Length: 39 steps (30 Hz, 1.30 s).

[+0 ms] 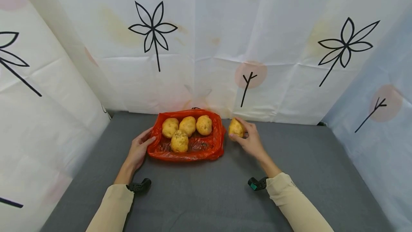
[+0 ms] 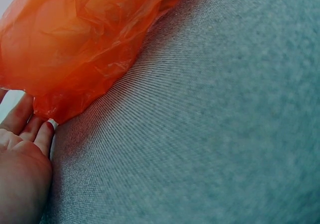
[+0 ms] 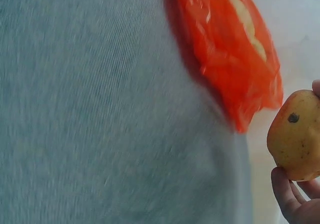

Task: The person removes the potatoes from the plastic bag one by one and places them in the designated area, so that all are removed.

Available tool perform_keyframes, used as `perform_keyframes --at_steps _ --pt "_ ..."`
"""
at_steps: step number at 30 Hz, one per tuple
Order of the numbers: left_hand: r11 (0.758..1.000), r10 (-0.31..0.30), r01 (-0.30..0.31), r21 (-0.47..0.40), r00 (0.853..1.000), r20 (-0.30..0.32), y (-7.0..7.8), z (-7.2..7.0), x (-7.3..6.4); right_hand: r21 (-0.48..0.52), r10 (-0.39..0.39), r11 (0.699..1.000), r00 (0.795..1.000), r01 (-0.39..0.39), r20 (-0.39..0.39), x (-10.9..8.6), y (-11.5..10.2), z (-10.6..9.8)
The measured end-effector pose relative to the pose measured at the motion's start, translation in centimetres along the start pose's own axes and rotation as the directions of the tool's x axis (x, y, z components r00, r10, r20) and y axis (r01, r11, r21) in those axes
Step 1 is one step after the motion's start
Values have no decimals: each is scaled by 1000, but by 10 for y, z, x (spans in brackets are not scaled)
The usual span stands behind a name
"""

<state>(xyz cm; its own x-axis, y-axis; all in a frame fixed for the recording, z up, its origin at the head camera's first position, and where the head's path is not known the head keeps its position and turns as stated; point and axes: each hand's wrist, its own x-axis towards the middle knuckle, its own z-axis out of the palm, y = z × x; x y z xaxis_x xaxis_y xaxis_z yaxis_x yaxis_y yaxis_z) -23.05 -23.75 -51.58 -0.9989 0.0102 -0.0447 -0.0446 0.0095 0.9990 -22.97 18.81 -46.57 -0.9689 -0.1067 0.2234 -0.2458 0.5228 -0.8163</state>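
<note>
Closest to us, two cream sleeves reach in over a grey table, and just past the cuffs we see a black device at each wrist, the one on the right bearing a green patch.

Beyond them, the left hand touches the left side of a red plastic bag; its fingers are extended rather than curled, lying against the plastic, with the thumb near the rim. The right hand grips a single potato between thumb and fingers, just beside the bag's right side — outside it, with a small gap between. From the right wrist we make out a dark spot on that potato's skin; whether it touches the table we cannot tell.

The bag lies on the table with its mouth spread wide and facing up. Inside we count four more potatoes: one sits nearer to us, and three stand in a row behind it, toward the far rim.

Past the table's far edge hangs a white cloth, creased and printed with black-outlined flowers and pale pink circles — it also rises along both sides.
</note>
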Motion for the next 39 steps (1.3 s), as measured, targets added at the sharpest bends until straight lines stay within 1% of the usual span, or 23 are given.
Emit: perform_keyframes --at_steps 8,13,16,21,27,32,35,39 --pt "1000 20 -20 -5 1000 11 -1 0 1 -88 75 994 997 -71 35 5 19 -3" --pt "1000 21 -21 -16 1000 9 -1 0 1 -109 135 986 989 -128 57 10 22 -2" --pt "1000 19 -19 -21 1000 7 -1 0 1 -117 154 982 986 -145 68 12 22 -1" --pt "1000 18 -18 -19 1000 8 -1 -1 1 -122 153 982 986 -144 71 16 20 4" --pt "1000 16 -16 -12 1000 5 -1 0 1 -127 130 985 990 -121 61 20 19 9" --pt "1000 17 -17 -15 1000 2 0 0 1 -140 111 985 993 -106 30 22 20 10" --pt "1000 16 -16 -16 1000 3 -1 -1 1 -148 115 983 993 -112 10 23 21 10" --pt "1000 13 -13 -17 1000 4 -1 -1 1 -155 136 979 991 -132 10 24 23 10"
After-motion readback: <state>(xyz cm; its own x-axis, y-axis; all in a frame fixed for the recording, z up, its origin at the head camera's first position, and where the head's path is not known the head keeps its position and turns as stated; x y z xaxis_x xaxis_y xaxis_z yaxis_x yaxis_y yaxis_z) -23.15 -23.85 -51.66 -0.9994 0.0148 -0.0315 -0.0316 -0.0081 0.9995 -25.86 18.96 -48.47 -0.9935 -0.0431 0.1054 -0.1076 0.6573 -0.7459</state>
